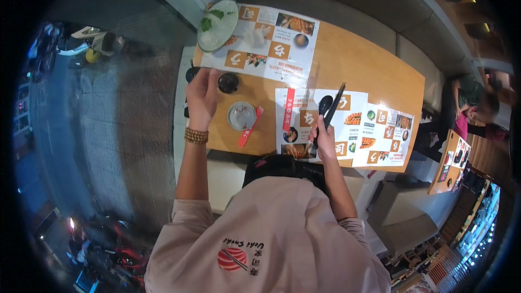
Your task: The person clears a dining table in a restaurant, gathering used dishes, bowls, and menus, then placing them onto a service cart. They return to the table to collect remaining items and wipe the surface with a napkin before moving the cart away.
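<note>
In my right hand point(325, 140) are a black spoon point(325, 103) and a pair of dark chopsticks point(337, 100), held upright over a printed paper placemat point(315, 103). My left hand point(201, 95) is at the table's left edge, its fingers bent and drawn together; whether anything is between them is hidden. Right beside it stands a small round black pot point(228, 82), and part of another dark item point(191, 74) shows behind the fingers. Nearer me sits a small white bowl point(241, 115), with a red paper sleeve point(251, 127) against it.
At the far left, a pale green plate point(223, 35) with green leaves lies partly over a far placemat point(301, 62). Another red sleeve point(288, 109) rests on the near paper. A padded bench point(347, 11) runs behind the wooden table point(374, 70). Another person point(468, 97) is at the right.
</note>
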Demonstrator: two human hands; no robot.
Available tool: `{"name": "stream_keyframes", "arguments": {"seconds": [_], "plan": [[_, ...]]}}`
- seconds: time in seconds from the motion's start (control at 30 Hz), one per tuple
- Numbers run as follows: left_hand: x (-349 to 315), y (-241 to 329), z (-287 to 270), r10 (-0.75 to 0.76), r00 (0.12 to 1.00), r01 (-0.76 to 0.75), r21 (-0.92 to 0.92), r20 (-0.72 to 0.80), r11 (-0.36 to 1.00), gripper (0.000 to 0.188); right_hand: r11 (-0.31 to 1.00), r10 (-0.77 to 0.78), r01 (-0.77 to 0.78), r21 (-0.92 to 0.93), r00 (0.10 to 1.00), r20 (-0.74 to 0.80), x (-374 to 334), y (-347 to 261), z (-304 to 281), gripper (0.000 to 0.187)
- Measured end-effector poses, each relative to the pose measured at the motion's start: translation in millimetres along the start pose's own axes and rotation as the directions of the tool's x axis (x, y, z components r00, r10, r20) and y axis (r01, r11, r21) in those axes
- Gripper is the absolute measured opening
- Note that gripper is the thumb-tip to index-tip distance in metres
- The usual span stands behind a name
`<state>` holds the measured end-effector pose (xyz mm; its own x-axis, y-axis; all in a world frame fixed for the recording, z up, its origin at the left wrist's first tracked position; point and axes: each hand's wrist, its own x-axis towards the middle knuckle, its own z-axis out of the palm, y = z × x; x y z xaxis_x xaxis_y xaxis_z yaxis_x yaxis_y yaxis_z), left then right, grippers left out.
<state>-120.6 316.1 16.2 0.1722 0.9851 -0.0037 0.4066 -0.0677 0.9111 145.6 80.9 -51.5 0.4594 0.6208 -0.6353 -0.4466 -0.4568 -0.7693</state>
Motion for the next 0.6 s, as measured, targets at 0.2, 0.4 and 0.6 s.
{"name": "stream_keyframes", "arguments": {"seconds": [0.2,0.4,0.6], "plan": [[-134,-62,33,-0.255,0.962,0.234,-0.189,-0.095,0.954,0.022,0.982,0.189,-0.187,-0.037,0.979,0.082,-19,13,12,0.041],[-173,-12,108,-0.251,0.775,0.61,-0.579,0.581,0.541,0.048,0.969,0.246,-0.224,-0.102,0.867,0.434,-35,-2,71,0.013],[-146,-25,94,-0.281,0.619,0.742,-0.429,0.733,0.516,0.036,0.879,0.463,-0.323,-0.35,0.751,0.471,-30,-9,89,0.025]]}}
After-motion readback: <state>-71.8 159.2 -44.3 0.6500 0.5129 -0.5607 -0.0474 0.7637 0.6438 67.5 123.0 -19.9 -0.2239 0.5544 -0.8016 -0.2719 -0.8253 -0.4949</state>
